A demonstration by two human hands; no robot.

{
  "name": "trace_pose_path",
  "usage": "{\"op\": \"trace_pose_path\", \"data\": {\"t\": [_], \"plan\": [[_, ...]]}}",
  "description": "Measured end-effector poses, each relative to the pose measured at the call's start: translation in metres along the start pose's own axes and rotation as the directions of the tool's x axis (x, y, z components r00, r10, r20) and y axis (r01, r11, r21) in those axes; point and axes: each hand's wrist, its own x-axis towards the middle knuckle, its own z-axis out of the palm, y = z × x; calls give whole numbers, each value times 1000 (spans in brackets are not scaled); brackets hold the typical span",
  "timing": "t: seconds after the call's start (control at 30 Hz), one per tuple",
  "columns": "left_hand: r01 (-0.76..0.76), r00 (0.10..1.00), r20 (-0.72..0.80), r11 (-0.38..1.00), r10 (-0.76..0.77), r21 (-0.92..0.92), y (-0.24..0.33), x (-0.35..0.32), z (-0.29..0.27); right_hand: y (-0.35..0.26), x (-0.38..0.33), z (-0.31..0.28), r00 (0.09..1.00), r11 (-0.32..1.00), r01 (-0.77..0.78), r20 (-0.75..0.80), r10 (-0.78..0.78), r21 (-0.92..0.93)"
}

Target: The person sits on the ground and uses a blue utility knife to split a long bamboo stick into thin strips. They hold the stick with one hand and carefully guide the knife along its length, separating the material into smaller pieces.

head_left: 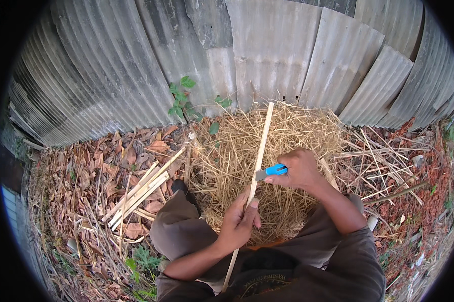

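A long pale strip of split wood or bamboo [262,140] slants up from my lap, its far end over a heap of straw-like shavings. My left hand [238,219] is closed round its middle part. In my right hand [300,171] is a utility knife [274,170] with a blue handle, the fingers wrapped round it. Its short grey blade meets the strip just above my left hand. The strip's lower end runs down past my left forearm toward my shirt.
Dry shavings [227,146] lie heaped between my legs. Several pale split sticks [141,194] rest on dead leaves at the left; thinner strips [388,166] are scattered at the right. A corrugated metal fence [277,55] closes off the far side, with a green leafy plant [179,98] against it.
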Motion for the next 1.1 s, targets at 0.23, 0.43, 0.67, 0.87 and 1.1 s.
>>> {"op": "trace_pose_path", "data": {"t": [0.23,0.43,0.67,0.87,1.1], "plan": [[-2,1000,11,997,1,82,2,3,0,9,6,11,994,996,60,-84,-66,-67],[-20,999,-29,994,23,111,-4,3,2,16,10,17,995,994,42,-91,-51,-97],[26,988,150,997,-37,71,-13,-16,15,77,27,-8,867,857,-498,-88,490,-130],[114,989,101,991,-106,-75,-3,-15,4,68,20,-21,848,849,-528,-44,528,5],[128,991,45,990,-125,-58,-1,-9,1,-1,1,7,1000,994,2,15,-3,108]]}}
